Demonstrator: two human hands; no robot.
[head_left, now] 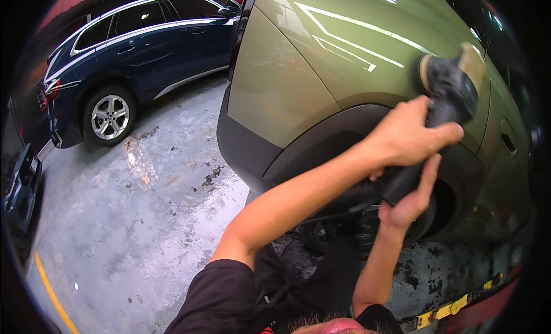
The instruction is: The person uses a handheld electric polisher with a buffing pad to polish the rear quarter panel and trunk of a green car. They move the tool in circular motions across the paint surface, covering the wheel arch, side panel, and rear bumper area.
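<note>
While your left hand (413,133) is wrapped around the polisher (453,98) just behind its head, your right hand (408,203) grips its rear end from below, some fingers hidden. The polisher is up at the green car (287,93), above the arch (344,118); blur hides whether the pad (425,74) touches. Judge it stiff and fairly heavy, likely weighted toward the head, so hold neck and rear together. Expect a soft pad and slick, easily marred paint.
</note>
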